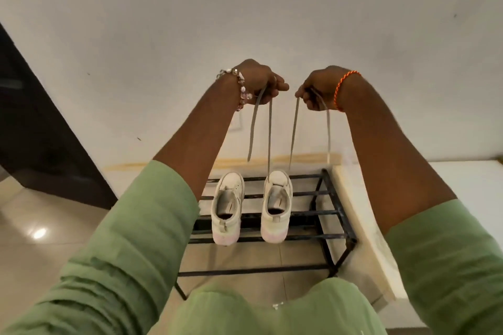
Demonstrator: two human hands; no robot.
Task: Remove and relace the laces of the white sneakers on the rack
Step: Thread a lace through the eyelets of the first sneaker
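Head cam, single view. We had both arms stretched fwd and raised over the rack [337,211], a black metal-bar frame on the tile floor by the wall.

L hand [258,81]: fingers curled round a lace, bead bracelet [241,87] on wrist. Left lace [269,130] hung from the fist in two strands; one free end dangled short of the shoes, the other ran down to the toe end of the right sneaker [276,207]. Whether it was threaded in an eyelet there or just hanging in front of it, we couldn't tell.

R hand [315,90]: also gripping a lace, orange thread band [345,87] at wrist. Right lace [294,133] hung in two strands too, both ends loose above the rack, touching nothing we could see.

Left sneaker [227,209] and right one sat side by side on the top bars, heels toward us, toes to the wall, pinkish heels overhanging the front bar slightly. Tongues showed bare, no crossings visible, so both looked unlaced.

Judgement: removal step done or nearly done (1 strand possibly caught); relacing not yet begun.

Next move, as we read it: free that strand if caught, park one lace, then find a lace tip and feed it thru the lowest eyelet pair near the toe. Needs a fine pinch on the tip, other hand steadying the shoe, and prob. lowering hands close to the sneaker. Eyelets too small to make out from here.
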